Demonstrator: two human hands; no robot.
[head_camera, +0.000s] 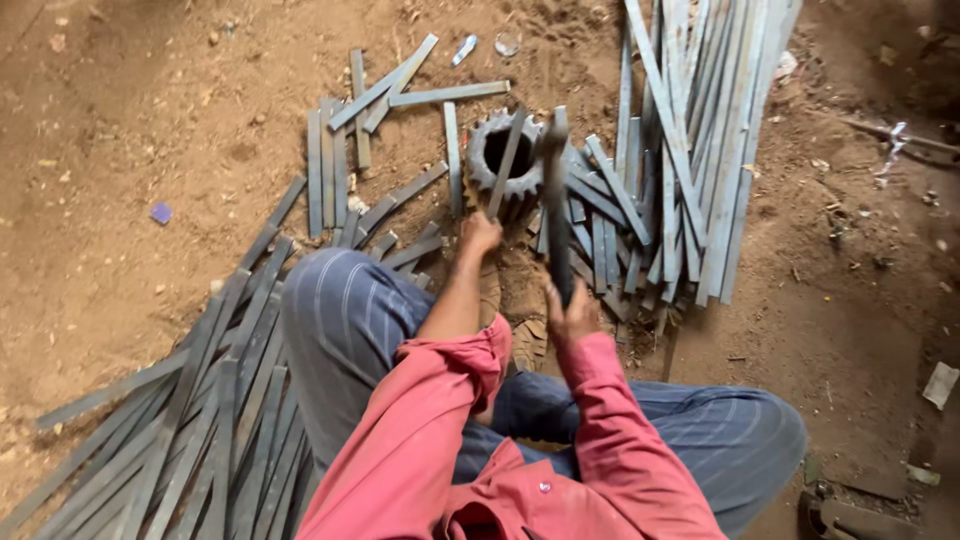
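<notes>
Down on the dirt floor (120, 120), the left hand (480, 235) grips a flat metal strip (507, 160) laid across a toothed gear (500, 150); the right hand (570, 315) clenches a dark hammer (555, 210) among scattered strips (690, 140).

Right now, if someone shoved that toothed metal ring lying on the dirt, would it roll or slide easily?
Probably not. The toothed ring looks like thick solid metal, so likely heavy for its size. It lies flat, so rolling seems unlikely. Flat strips crowd against it, and the left hand holds a strip across it.
</notes>
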